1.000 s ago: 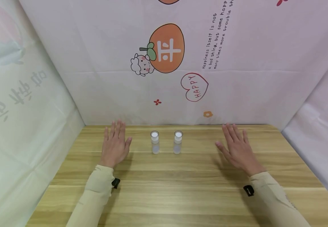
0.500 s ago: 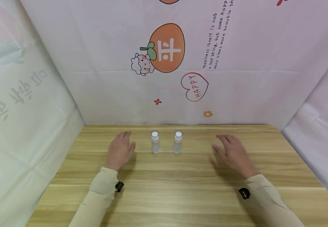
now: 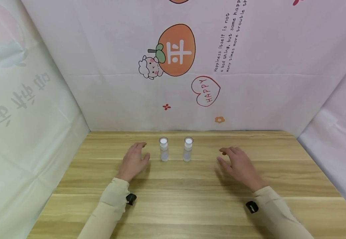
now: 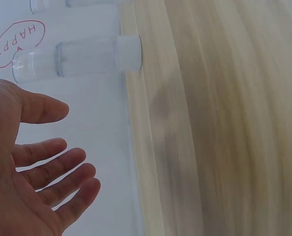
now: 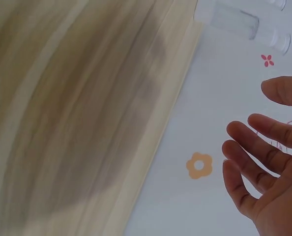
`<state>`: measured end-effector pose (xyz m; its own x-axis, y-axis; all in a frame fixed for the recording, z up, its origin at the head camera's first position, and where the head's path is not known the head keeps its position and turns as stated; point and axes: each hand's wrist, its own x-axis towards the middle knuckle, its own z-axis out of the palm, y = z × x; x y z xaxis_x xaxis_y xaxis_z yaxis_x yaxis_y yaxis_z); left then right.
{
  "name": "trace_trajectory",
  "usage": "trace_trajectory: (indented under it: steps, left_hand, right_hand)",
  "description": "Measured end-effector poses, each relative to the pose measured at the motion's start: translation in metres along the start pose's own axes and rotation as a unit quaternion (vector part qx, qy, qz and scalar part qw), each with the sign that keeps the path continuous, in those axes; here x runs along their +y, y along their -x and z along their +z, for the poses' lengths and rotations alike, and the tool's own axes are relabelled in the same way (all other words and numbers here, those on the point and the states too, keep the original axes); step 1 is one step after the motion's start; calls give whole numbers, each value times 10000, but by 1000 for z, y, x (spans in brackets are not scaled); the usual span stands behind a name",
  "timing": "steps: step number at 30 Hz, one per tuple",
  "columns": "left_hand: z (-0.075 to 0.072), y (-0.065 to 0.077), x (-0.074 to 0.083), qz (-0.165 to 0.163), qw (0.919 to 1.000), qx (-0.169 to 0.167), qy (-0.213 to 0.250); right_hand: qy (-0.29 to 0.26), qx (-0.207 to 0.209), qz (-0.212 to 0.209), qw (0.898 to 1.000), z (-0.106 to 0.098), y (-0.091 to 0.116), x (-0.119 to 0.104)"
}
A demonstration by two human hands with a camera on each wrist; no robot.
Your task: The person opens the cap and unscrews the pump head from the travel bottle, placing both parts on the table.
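Two small clear bottles with white parts stand upright side by side near the back of the table. My left hand (image 3: pixel 133 162) is beside the left bottle (image 3: pixel 164 154), its thumb apart from the loosely bent fingers; a gap separates it from the bottle. In the left wrist view, that bottle (image 4: pixel 87 58) appears sideways above the thumb, and the palm holds nothing. Farther from the right bottle (image 3: pixel 187 154) is my right hand (image 3: pixel 240 166), fingers slightly curved. The right wrist view shows its hand (image 5: pixel 269 162) holding nothing, with a bottle (image 5: pixel 237 22) at the upper edge.
The wood-grain table (image 3: pixel 175 202) meets a white printed sheet (image 3: pixel 116 99) at its back edge. More sheeting hangs at the left (image 3: pixel 35 139) and right (image 3: pixel 337 116). Black wrist straps (image 3: pixel 252 206) show near both pale sleeves (image 3: pixel 110 205).
Both hands have drawn back from the far edge and moved inward towards the bottles. Their fingers went from straight and flat to softly bent. The bottles stand where they were.
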<state>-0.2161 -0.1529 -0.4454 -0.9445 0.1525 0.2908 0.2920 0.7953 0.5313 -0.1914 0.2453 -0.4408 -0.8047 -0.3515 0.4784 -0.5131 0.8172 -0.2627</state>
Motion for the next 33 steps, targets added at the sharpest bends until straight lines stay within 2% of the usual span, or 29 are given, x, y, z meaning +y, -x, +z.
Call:
trace_trajectory:
  steps: [5,11,27,33]
  left_hand:
    - [6,-1,7,-247,9979,-164,568]
    - [15,-1,12,-408,9942,-254,967]
    - [38,-5,23,-340,9873,-290,1526]
    - [49,-8,20,-453,9788,-184,1991]
  right_hand:
    - [-159,-116,114,9997,4,0,-6]
    - [-265,-241,232,9991,9,1,-14]
    - [-620,-379,175,9972,17,0,-38]
    - [-753,-470,195,9959,20,0,-42]
